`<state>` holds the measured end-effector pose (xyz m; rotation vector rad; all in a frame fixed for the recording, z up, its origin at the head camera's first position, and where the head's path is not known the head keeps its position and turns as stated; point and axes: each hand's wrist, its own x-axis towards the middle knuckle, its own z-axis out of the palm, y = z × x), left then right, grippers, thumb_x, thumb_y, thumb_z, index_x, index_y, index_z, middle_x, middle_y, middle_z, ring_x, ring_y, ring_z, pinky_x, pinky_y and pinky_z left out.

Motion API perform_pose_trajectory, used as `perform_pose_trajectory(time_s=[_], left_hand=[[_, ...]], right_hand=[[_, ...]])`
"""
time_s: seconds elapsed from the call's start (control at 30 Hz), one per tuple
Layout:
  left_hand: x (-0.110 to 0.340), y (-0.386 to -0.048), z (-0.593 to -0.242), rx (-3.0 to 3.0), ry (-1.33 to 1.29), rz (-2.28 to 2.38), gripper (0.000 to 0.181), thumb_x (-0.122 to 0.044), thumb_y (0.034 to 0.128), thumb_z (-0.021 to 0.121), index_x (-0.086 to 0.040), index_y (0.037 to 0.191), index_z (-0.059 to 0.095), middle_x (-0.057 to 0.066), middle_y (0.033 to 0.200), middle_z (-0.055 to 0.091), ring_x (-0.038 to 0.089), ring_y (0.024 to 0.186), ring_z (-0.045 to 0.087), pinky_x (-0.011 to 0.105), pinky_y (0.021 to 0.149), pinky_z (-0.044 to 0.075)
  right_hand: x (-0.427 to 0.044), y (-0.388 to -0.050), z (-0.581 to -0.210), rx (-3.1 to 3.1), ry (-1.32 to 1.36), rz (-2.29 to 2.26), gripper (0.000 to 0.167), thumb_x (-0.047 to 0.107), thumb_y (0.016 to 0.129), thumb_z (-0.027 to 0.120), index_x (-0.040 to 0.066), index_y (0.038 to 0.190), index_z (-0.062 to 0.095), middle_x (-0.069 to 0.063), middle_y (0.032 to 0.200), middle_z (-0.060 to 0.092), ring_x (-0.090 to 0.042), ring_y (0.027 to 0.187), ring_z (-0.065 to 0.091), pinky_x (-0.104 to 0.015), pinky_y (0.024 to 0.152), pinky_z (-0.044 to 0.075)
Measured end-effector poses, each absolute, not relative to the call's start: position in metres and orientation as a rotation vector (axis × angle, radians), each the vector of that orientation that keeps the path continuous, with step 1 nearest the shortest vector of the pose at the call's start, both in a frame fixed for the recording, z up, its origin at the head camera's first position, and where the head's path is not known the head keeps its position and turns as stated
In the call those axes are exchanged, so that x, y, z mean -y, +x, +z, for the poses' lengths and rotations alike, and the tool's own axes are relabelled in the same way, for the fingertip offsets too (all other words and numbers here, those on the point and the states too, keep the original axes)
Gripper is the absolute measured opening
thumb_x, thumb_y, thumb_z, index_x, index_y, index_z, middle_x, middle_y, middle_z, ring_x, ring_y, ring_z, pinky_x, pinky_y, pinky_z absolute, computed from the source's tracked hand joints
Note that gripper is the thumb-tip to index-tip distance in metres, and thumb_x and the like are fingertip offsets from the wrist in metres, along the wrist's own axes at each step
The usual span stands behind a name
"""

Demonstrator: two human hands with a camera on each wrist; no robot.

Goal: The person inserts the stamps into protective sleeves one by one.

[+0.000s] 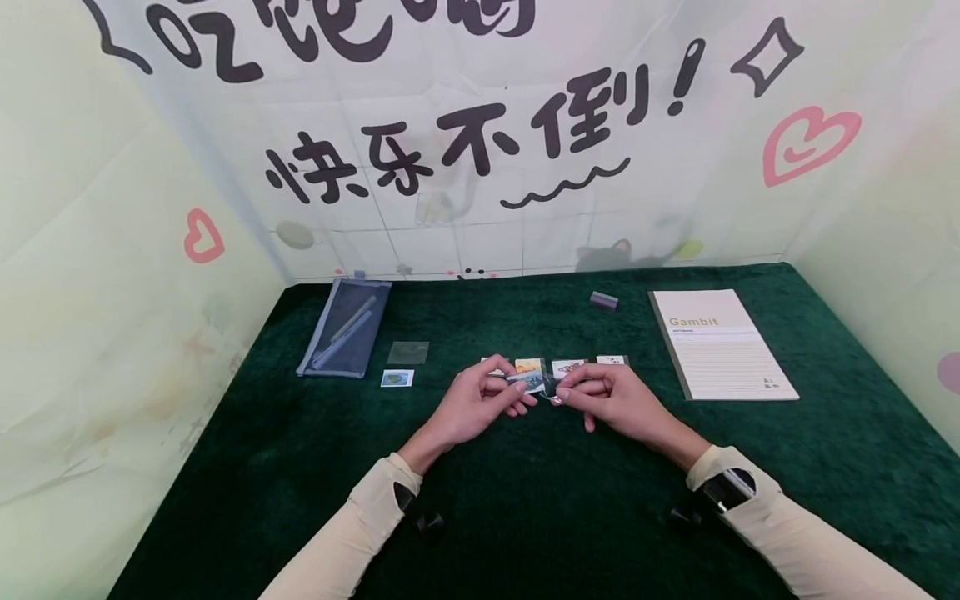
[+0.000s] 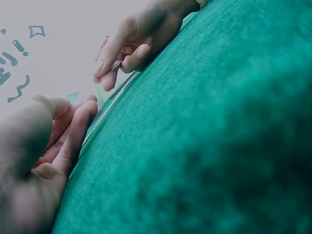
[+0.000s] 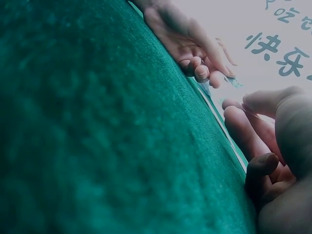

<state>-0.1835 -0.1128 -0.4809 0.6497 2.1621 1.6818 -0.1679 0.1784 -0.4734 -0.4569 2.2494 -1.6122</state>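
Pouch point(image 1: 345, 329), blue and see-through, lies beyond and left of your fingers, with pens point(image 1: 345, 333) inside it. Nearer your left fingers lie a clear sleeve point(image 1: 408, 352) and, just below it, a blue-picture card point(image 1: 397, 378).

"Gambit" stands in gold on the notebook point(image 1: 731, 354), right of your right fingers; its smaller print is too fine to read. The backdrop point(image 1: 465, 242) beyond your fingers reads 快乐不倒!, under a larger line, 吃饱喝, cut by the upper edge.

Your left hand point(image 1: 472, 404) pinches a picture card point(image 1: 529, 382) between thumb and fingers. Your right hand point(image 1: 618, 404) has thumb and forefinger together on a bit of clear film point(image 1: 553, 399), just right of that card. Small cards point(image 1: 528, 364) lie in a row just beyond your fingers, and a purple block point(image 1: 603, 301) farther off.

The right wrist view shows your right hand's lower fingers curled inward; the left wrist view shows the gap between your hands. Pouch, notebook and block show only in the head view.
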Motion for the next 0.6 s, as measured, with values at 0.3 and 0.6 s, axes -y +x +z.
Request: perform_pose_trajectory(time_s=[0.3,0.6], left_hand=[[0.1129,-0.1841,-0.4812,-2.153,0.674,1.672,0.022,-0.034,0.1095,0.066,-0.017,0.123,0.061,0.0,0.109,0.085,0.023,0.094,0.08,0.036,0.087,0.065],[0.1134,-0.1848,-0.4824,-2.151,0.692,1.672,0.022,-0.034,0.1093,0.066,-0.018,0.123,0.062,0.001,0.109,0.085,0.023,0.094,0.08,0.036,0.087,0.065]], right_hand=[[-0.1775,-0.1677,-0.4728,-2.238,-0.495,-1.581,0.03,0.038,0.106,0.071,0.015,0.124,0.074,-0.005,0.104,0.085,-0.028,0.067,0.07,-0.032,0.068,0.057],[-0.1783,-0.1681,-0.4718,-2.285,-0.441,-1.566,0.033,0.043,0.106,0.069,0.015,0.122,0.075,-0.005,0.103,0.085,-0.029,0.066,0.07,-0.032,0.071,0.056]])
